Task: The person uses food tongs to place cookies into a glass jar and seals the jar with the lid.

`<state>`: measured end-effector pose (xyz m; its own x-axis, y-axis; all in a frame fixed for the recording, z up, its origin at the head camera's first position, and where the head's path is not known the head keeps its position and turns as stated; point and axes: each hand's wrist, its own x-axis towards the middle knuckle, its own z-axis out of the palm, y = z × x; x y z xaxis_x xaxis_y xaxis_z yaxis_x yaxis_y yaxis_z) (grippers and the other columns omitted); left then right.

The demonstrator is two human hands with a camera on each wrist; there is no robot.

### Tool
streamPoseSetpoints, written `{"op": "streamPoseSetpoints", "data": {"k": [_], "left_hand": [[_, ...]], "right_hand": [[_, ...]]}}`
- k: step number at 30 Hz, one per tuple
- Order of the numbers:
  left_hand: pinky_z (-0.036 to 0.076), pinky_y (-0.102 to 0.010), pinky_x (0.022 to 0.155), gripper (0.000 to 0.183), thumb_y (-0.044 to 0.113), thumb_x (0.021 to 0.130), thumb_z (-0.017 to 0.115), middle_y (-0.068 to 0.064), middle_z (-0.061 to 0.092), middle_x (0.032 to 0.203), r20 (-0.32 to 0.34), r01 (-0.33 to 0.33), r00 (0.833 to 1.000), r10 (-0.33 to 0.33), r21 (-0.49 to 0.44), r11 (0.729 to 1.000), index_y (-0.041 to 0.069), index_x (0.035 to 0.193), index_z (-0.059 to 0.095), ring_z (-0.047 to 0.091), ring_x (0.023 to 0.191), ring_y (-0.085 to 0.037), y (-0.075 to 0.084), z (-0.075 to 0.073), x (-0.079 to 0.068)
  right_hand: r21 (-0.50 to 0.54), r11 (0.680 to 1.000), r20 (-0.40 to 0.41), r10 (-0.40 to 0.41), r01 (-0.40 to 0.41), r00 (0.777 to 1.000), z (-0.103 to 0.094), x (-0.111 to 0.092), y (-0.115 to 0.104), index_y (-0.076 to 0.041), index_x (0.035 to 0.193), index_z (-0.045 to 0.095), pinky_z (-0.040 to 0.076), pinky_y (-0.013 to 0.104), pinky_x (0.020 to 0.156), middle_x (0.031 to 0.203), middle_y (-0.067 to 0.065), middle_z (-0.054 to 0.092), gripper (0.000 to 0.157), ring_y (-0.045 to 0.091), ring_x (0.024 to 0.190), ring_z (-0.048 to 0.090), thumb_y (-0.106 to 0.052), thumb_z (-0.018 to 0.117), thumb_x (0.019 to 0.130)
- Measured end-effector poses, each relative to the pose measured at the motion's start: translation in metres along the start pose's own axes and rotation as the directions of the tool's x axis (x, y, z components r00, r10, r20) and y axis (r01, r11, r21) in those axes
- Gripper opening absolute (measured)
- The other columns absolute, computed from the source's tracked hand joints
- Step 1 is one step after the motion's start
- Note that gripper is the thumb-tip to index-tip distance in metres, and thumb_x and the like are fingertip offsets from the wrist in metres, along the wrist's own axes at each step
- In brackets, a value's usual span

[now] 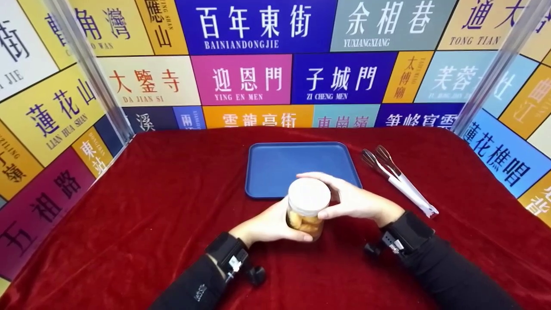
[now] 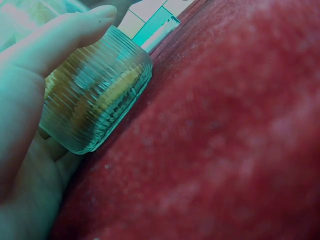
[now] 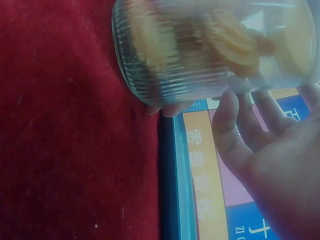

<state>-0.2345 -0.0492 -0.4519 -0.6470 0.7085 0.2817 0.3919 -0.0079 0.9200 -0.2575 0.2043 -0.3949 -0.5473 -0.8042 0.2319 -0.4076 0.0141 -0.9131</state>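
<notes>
A clear ribbed jar point(image 1: 304, 221) with a white lid point(image 1: 309, 194) stands near the middle of the cloth, just in front of the blue tray. Pale yellow piped cookies point(image 3: 232, 42) show through its wall. My left hand point(image 1: 269, 224) grips the jar's body from the left, thumb across the front. From the right, my right hand point(image 1: 351, 200) holds the lid, its thumb at the lid's lower edge in front and its fingers round the back. In the left wrist view the jar's base point(image 2: 112, 122) is close to the cloth; whether it touches, I cannot tell.
The blue tray point(image 1: 275, 161) lies behind the jar. Tongs point(image 1: 404, 185) with slotted heads and white handles lie right of it. Red cloth point(image 1: 142, 206) covers the table. Panels with printed characters point(image 1: 241, 79) and metal posts point(image 1: 101, 82) stand around its edges.
</notes>
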Motion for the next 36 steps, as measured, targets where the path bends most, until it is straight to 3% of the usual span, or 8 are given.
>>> {"op": "streamPoseSetpoints", "data": {"k": [9, 17, 24, 36], "left_hand": [[0.044, -0.037, 0.117, 0.086, 0.009, 0.079, 0.094, 0.001, 0.062, 0.138, 0.000, -0.011, 1.000, 0.011, -0.002, 1.000, 0.020, 0.149, 0.045, 0.059, 0.129, -0.017, 0.001, -0.001, 0.001], [0.044, -0.037, 0.117, 0.089, 0.009, 0.079, 0.095, 0.001, 0.062, 0.137, -0.001, -0.005, 1.000, 0.005, -0.001, 1.000, 0.020, 0.151, 0.043, 0.059, 0.129, -0.017, 0.002, -0.001, -0.001], [0.044, -0.038, 0.117, 0.091, 0.008, 0.080, 0.094, 0.000, 0.061, 0.138, 0.022, -0.050, 0.999, 0.050, 0.006, 0.999, 0.019, 0.154, 0.041, 0.058, 0.130, -0.018, 0.002, -0.002, 0.002], [0.044, -0.038, 0.118, 0.092, 0.010, 0.080, 0.094, 0.001, 0.060, 0.141, 0.006, -0.040, 0.999, 0.040, 0.015, 0.999, 0.018, 0.154, 0.040, 0.058, 0.132, -0.017, 0.002, -0.001, 0.000]], "right_hand": [[-0.061, 0.998, -0.025, -0.027, 0.025, 0.999, 0.001, 0.001, 0.000, -0.011, 0.159, 0.045, 0.039, 0.032, 0.119, 0.152, 0.011, 0.056, 0.082, 0.025, 0.142, 0.050, -0.019, 0.088, 0.090], [-0.116, 0.993, -0.071, -0.001, -0.007, 0.997, 0.005, 0.003, -0.003, -0.013, 0.150, 0.049, 0.054, 0.039, 0.106, 0.144, 0.009, 0.059, 0.076, 0.026, 0.133, 0.056, -0.018, 0.091, 0.087], [-0.290, 0.956, -0.173, -0.007, -0.044, 0.985, 0.011, 0.002, -0.010, -0.018, 0.138, 0.054, 0.048, 0.033, 0.108, 0.135, -0.004, 0.066, 0.070, 0.022, 0.127, 0.059, -0.022, 0.095, 0.081], [-0.324, 0.946, -0.214, -0.057, -0.016, 0.975, 0.015, 0.005, -0.008, -0.015, 0.131, 0.055, 0.043, 0.033, 0.109, 0.127, -0.005, 0.065, 0.068, 0.022, 0.123, 0.059, -0.021, 0.096, 0.078]]}}
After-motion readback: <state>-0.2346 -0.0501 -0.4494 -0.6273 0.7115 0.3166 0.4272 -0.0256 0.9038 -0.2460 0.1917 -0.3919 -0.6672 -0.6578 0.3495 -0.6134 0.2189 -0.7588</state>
